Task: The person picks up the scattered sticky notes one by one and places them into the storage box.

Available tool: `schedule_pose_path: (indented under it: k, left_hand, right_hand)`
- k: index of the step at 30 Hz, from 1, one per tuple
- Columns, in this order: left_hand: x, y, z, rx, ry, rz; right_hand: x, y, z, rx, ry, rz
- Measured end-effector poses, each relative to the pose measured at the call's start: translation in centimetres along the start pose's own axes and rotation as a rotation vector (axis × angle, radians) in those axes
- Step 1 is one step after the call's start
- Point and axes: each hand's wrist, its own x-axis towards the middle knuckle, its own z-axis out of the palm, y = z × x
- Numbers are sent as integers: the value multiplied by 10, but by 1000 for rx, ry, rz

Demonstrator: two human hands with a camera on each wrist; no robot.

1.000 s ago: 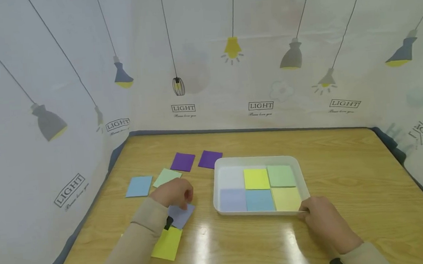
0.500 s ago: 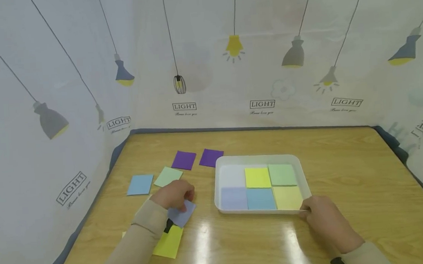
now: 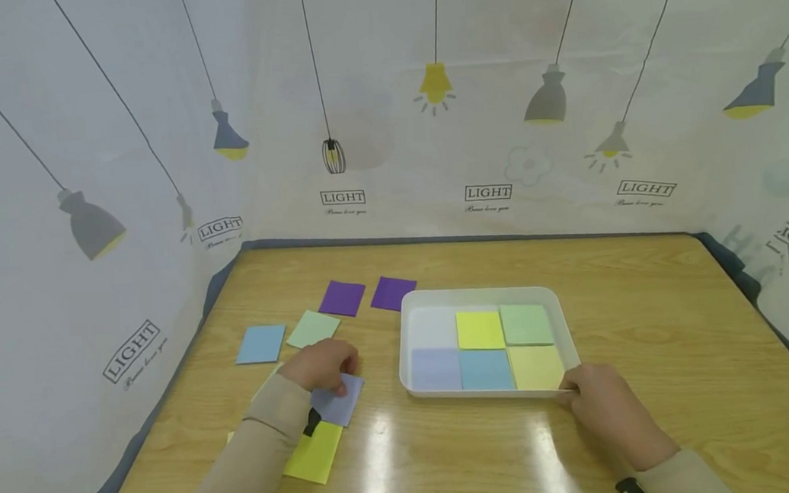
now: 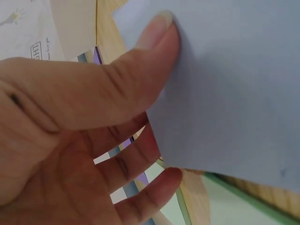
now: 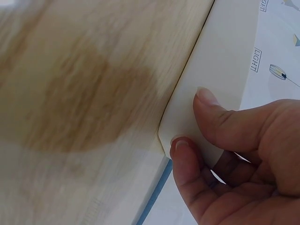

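My left hand (image 3: 323, 364) pinches a lavender sticky note (image 3: 344, 404) at its edge, left of the tray. In the left wrist view the thumb lies across one face of this note (image 4: 234, 93), and the other fingers are partly behind it. A white tray (image 3: 431, 326) stands mid-table, and my right hand (image 3: 608, 415) grips its front right corner. The right wrist view has thumb and fingers pinching the tray wall (image 5: 206, 61). In the tray lie yellow (image 3: 479, 331), green (image 3: 526, 325), lavender (image 3: 435, 369), blue (image 3: 486, 370) and pale yellow (image 3: 536, 369) squares.
Left of the tray on the wooden table (image 3: 660, 312) lie a blue square (image 3: 261, 344), a green square (image 3: 313, 328) and a yellow square (image 3: 314, 454). Two purple squares (image 3: 342, 298) lie behind, one beside the tray's back left corner. A lamp-printed cloth (image 3: 402, 154) surrounds the table.
The lavender note has shifted and tilted slightly in my left hand, which has barely moved. My right hand stays on the tray corner, and the tray keeps its place.
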Motion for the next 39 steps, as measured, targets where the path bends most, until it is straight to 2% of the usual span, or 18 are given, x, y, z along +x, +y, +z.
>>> schedule_pose_path:
  k: [16, 39]
  left_hand:
    - [-1, -1, 2, -26, -11, 1]
    - [1, -4, 5, -37, 15, 31]
  right_hand:
    - [1, -1, 0, -5, -3, 2]
    - [0, 0, 0, -9, -11, 18]
